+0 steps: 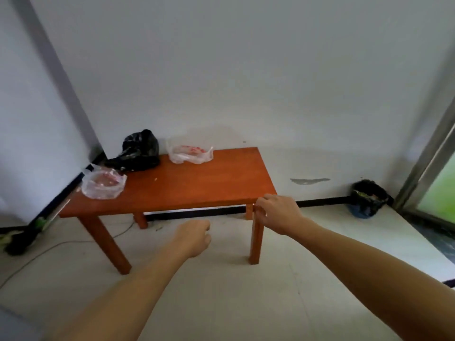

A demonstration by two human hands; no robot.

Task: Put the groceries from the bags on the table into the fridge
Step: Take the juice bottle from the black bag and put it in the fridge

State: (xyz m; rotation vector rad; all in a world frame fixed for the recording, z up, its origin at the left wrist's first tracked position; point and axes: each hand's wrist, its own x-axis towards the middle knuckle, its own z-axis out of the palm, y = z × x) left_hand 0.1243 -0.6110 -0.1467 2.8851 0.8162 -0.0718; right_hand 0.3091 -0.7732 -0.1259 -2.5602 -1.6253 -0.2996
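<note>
A low orange-brown wooden table (197, 183) stands against the white wall. Three bags lie on it: a crumpled black plastic bag (138, 151) at the back left, a clear bag with red print (189, 153) at the back middle, and another clear bag with red print (103, 184) at the front left corner. My left hand (194, 238) hangs in front of the table, below its front edge, fingers loosely curled and holding nothing. My right hand (278, 212) is at the table's front right corner, fingers loosely bent, with nothing in it. No fridge is in view.
A blue bin with a black liner (368, 198) stands on the floor at the right, next to a glass door frame (433, 156). At the left, a broom or mop (29, 232) leans by the wall and a cable (49, 249) runs across the floor.
</note>
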